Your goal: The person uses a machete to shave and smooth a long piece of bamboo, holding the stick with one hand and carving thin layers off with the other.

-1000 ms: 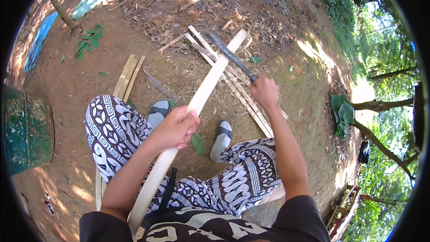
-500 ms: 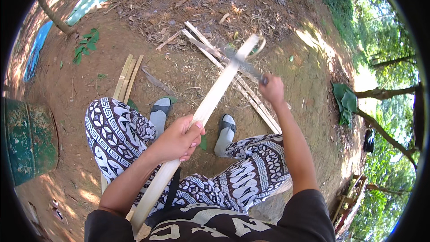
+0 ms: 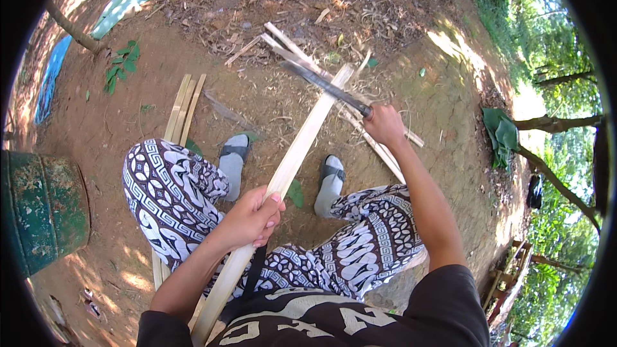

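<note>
Bamboo slat runs through your clenched left hand. Your right hand grips a machete, its blade crossing the slat's far end.

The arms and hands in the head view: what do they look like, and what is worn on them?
Both forearms are bare up to the upper arm, where short dark sleeves begin. The left hand and the right hand wear no gloves. No watch, ring or bracelet can be seen. The shirt is dark with large pale markings on the front.
</note>
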Tool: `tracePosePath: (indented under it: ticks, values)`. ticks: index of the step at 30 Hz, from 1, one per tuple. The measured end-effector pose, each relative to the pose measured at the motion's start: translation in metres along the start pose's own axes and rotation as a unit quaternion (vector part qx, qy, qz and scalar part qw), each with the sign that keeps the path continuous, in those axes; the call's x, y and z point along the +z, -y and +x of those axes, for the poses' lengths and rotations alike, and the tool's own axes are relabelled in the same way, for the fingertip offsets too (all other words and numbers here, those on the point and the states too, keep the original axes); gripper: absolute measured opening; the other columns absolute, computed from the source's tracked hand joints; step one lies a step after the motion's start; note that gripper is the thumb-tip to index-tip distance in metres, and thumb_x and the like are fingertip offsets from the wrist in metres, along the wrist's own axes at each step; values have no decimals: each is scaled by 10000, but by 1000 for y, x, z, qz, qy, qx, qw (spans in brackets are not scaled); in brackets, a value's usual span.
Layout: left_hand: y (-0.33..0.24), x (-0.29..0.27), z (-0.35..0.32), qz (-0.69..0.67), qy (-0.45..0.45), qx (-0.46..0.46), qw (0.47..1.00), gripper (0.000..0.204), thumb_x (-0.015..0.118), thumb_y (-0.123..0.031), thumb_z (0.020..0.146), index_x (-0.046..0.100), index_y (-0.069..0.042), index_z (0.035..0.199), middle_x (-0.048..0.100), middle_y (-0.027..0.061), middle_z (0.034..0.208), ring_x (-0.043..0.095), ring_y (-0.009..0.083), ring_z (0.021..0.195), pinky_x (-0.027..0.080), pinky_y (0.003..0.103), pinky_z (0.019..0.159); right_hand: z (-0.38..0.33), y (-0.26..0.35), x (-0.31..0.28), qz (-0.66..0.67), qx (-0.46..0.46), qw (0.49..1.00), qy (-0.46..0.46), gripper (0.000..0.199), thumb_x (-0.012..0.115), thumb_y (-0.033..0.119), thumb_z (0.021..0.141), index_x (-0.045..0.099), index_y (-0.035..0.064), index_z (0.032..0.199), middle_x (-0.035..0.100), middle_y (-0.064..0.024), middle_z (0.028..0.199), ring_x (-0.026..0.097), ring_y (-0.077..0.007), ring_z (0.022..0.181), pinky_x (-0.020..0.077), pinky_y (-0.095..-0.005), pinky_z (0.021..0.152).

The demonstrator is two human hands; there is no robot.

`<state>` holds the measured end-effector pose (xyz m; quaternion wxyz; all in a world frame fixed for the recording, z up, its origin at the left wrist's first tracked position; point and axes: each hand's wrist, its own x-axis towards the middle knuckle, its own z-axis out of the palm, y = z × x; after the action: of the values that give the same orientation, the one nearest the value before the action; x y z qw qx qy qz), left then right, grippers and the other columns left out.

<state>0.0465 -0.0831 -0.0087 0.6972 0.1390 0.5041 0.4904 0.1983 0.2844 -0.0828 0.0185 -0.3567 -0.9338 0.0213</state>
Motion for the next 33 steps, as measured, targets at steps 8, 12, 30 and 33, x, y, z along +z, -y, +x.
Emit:
tracePosePath:
  ticks: [8,12,30,33]
  values:
    - [9,4,-15,12,-6,-28,1000,283,437,-309,1079,463,-36,1009,393,-29,634,345,49,405,313,233,358,3,-25,-5,-35,56,998,19,157,593,221,812,656,77,815,660,-205,697,677,-409,714,556,-526,704]
    - [6,3,-24,-7,-16,-28,999,288,435,-311,1079,466,-36,999,394,-29,634,343,51,404,314,234,356,-7,2,-13,-11,-155,986,52,156,585,220,810,637,73,795,663,-208,718,679,-402,741,553,-524,724]
    - [10,-1,-10,26,-44,-18,999,353,384,-347,1088,498,-17,1138,467,9,680,403,75,413,363,235,380,-5,40,-71,230,77,970,-14,252,569,180,826,599,-49,725,610,-281,683,619,-456,659,490,-498,668]
    - [3,10,-6,48,-74,15,996,473,299,-406,1098,517,-11,1237,487,20,678,422,95,414,388,237,394,-17,64,-71,257,25,966,-4,178,594,137,776,605,-38,746,573,-263,635,593,-444,621,491,-495,654]
